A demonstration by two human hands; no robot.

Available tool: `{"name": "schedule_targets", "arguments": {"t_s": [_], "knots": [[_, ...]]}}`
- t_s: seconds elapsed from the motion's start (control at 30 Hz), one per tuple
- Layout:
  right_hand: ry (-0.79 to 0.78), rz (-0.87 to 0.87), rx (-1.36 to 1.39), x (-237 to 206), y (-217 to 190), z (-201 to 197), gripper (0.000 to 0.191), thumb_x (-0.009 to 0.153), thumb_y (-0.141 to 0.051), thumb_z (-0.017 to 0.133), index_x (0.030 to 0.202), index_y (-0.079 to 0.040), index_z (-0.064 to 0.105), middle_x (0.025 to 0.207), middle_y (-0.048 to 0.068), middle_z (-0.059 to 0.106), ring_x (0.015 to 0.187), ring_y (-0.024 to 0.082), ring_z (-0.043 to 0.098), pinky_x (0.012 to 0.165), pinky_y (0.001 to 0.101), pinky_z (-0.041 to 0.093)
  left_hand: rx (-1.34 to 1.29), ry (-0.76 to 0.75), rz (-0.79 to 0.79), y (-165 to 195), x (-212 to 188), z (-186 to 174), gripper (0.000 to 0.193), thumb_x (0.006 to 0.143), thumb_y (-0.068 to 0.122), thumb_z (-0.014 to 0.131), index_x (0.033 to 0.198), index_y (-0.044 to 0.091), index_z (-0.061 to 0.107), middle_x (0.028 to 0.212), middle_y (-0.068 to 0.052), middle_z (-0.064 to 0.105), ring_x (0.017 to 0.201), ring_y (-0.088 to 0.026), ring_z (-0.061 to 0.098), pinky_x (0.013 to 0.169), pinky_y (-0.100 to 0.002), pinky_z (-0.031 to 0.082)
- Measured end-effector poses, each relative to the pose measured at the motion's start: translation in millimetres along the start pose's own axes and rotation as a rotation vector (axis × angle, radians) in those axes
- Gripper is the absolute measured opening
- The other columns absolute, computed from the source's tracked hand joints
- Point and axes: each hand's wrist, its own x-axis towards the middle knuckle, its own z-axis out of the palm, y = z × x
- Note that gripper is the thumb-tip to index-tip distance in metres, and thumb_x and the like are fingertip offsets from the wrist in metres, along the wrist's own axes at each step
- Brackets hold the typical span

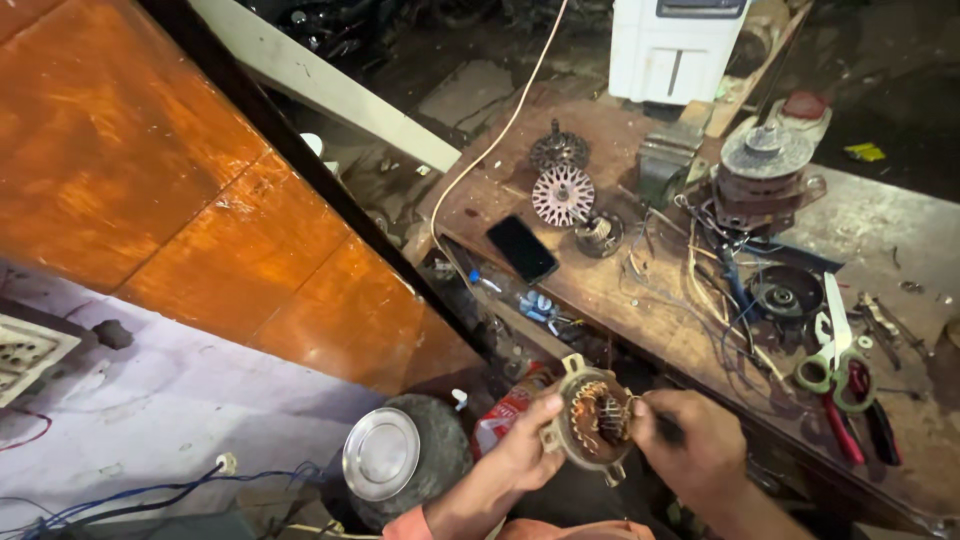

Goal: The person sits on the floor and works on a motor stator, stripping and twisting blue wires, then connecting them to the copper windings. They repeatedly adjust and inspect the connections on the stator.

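Below the cluttered workbench [600, 290], your left hand [520, 445] cradles a motor stator [592, 420], windings turned upward, while your right hand [695, 440] pinches its copper coil.

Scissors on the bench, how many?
1: green-handled scissors at the bench's right side, beside red-handled pliers. More could be buried in the wire clutter. Both hands hold a motor stator, not scissors.

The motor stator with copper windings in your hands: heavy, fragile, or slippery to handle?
The stator probably feels heavy for its size, given its metal ring and dense copper coils. The thin winding wires look easy to snag or nick. Its lugged rim should grip well; the left hand cradles it while the right hand works it.
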Motion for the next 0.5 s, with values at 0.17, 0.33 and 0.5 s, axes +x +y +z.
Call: {"name": "schedule_targets", "arguments": {"t_s": [0.17, 0.33, 0.5], "knots": [[0.271, 0.642, 1.064, -16, 10, 13, 0.037, 0.096, -0.004, 0.062, 0.132, -0.001, 0.055, 0.097, 0.01, 0.07, 0.092, 0.022, 0.069, 0.088, 0.0362, 0.056, -0.158, 0.055, -0.055, 7, 3, -2, 0.079, 0.092, 0.06, 0.057, 0.15, 0.007, 0.051, 0.143, -0.013, 0.063, 0.13, -0.027, 0.062, 0.113, -0.045, 0.048], [-0.032, 0.522, 1.682, -30, 19, -12, 0.037, 0.1, -0.006, 0.064, 0.134, 0.008, 0.058, 0.088, 0.014, 0.068, 0.08, 0.026, 0.065, 0.073, 0.0379, 0.053, -0.218, 0.042, -0.065, 1, 10, 2, 0.077, 0.092, 0.058, 0.055, 0.147, 0.005, 0.051, 0.142, -0.015, 0.063, 0.129, -0.029, 0.063, 0.112, -0.046, 0.049], [-0.34, 0.463, 0.4, -37, 21, -46, 0.038, 0.084, -0.006, 0.078, 0.12, -0.006, 0.069, 0.079, 0.001, 0.073, 0.063, 0.014, 0.065, 0.056, 0.0255, 0.05, 0.023, -0.072, 0.011, -12, 19, 9, 0.07, 0.094, 0.046, 0.062, 0.146, 0.0, 0.05, 0.137, -0.017, 0.064, 0.125, -0.026, 0.064, 0.11, -0.042, 0.051]]}}
